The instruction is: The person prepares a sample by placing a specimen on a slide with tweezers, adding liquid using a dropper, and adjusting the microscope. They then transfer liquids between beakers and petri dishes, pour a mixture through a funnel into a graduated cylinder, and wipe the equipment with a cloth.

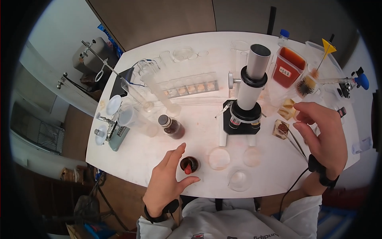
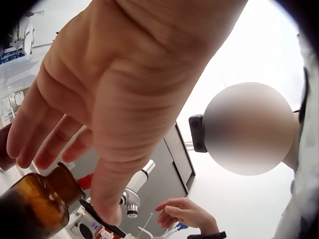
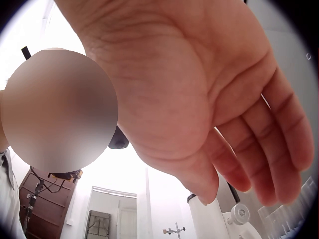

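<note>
In the head view my left hand (image 1: 164,181) has its thumb and fingers spread around a small brown bottle (image 1: 189,164), with a gap beside it. A red tip (image 1: 188,169) shows at the bottle's mouth. The left wrist view has the amber bottle (image 2: 42,201) below the extended fingers of the left hand (image 2: 124,94); whether they touch it, I cannot tell. My right hand (image 1: 327,137), fingers bent loosely and holding nothing, hovers at the right near a yellowish box (image 1: 286,109). Its palm (image 3: 199,84) fills the right wrist view.
A capped brown bottle (image 1: 173,127) stands behind the small one. Glass dishes (image 1: 240,180) lie near the front edge. The microscope (image 1: 250,87) rises right of centre, with a red container (image 1: 289,67) behind it. Cylinders and a balance (image 1: 119,133) occupy the left.
</note>
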{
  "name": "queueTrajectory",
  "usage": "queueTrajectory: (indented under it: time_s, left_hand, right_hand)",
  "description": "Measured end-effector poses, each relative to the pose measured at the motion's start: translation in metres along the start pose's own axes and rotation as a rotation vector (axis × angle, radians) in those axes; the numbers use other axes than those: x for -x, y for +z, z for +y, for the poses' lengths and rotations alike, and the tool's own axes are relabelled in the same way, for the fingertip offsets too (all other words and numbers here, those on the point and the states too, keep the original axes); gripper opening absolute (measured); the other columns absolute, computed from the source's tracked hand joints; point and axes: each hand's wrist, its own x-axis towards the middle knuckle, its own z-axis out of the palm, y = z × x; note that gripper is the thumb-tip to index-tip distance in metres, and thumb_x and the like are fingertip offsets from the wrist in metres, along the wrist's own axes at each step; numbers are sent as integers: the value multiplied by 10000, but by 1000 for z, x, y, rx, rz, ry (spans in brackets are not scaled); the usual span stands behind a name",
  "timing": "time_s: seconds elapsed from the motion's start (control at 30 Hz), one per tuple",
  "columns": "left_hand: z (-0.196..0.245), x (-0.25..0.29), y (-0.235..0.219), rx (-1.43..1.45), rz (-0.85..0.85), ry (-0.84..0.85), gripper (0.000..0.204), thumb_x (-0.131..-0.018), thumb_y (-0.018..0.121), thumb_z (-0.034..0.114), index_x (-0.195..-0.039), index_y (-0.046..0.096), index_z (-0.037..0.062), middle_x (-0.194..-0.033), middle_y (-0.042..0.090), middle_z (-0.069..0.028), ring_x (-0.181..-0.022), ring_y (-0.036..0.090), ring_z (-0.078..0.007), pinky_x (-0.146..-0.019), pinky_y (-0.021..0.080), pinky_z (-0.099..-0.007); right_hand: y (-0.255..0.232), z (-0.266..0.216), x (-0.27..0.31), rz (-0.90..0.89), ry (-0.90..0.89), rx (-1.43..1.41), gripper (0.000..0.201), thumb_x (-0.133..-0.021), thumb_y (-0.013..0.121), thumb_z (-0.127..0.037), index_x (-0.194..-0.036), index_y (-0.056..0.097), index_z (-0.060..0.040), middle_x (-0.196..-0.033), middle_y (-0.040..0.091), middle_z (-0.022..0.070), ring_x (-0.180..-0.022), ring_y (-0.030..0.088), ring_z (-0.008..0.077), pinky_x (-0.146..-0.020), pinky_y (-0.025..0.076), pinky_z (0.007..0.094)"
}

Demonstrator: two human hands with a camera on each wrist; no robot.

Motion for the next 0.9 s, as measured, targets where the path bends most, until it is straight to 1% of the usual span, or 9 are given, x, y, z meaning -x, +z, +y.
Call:
queueTrajectory:
  time_s: [0.1,0.2,0.53,0.63,0.67,0.7,0.77,0.8,0.9]
  left_hand:
    - [-20,-1,-14,120,80,-43,870,-768,920,231,-1491,483,22,-1247,687,-192,-1140,684,-288,-957,575,-402]
    - [-42,-10,-25,59,196,-73,821,-788,898,292,-1455,511,9,-1215,696,-187,-1078,704,-337,-901,586,-427]
    - [-35,-8,-44,110,-87,-11,774,-762,911,215,-1428,558,40,-1227,689,-168,-1117,692,-306,-934,583,-404]
    - [-41,-8,-42,213,-40,-29,775,-748,911,136,-1428,559,22,-1238,691,-168,-1149,685,-285,-956,568,-396]
    - [-50,-8,-39,262,-7,-66,701,-787,862,78,-1418,565,4,-1205,708,-171,-1142,689,-281,-959,563,-392]
    - [-53,-10,-37,296,32,-113,548,-844,782,33,-1360,604,-15,-1142,722,-175,-1107,706,-279,-937,577,-383]
    - [-75,-14,-31,248,88,-119,157,-955,677,57,-1039,713,-71,-942,734,-158,-843,702,-185,-741,566,-292]
    - [-79,-17,-26,246,127,-138,168,-971,667,79,-933,714,-78,-833,726,-134,-742,665,-148,-685,532,-262]
    - [-89,-23,-21,200,90,-164,187,-963,686,96,-889,703,-75,-748,709,-113,-677,659,-147,-667,529,-262]
  right_hand:
    - [-2,3,0,-13,-4,14,292,-818,761,23,-1094,668,47,-855,678,178,-732,675,328,-665,532,372]
    - [0,2,-1,-11,-10,17,298,-820,752,33,-1104,665,50,-850,676,179,-722,674,321,-658,530,370]
    - [3,3,0,-40,36,2,304,-835,744,15,-1126,660,49,-879,691,180,-743,691,328,-675,549,367]
    - [-6,2,-1,-39,-8,73,260,-859,747,-45,-1096,669,28,-910,701,179,-765,699,341,-675,541,388]
    - [-13,4,1,-29,17,44,175,-874,738,-72,-1009,670,16,-880,699,169,-765,698,338,-670,531,400]
    - [-23,7,2,20,16,94,142,-879,733,-75,-963,657,11,-843,693,164,-745,687,344,-659,523,402]
    - [-41,15,12,141,61,157,131,-896,726,-84,-891,631,6,-769,671,147,-688,663,326,-624,504,394]
    - [-46,20,18,215,110,172,150,-909,724,-92,-866,617,5,-733,655,136,-649,651,304,-601,493,384]
    - [-61,27,27,359,251,120,225,-957,711,-131,-824,593,6,-661,609,95,-562,598,205,-537,448,340]
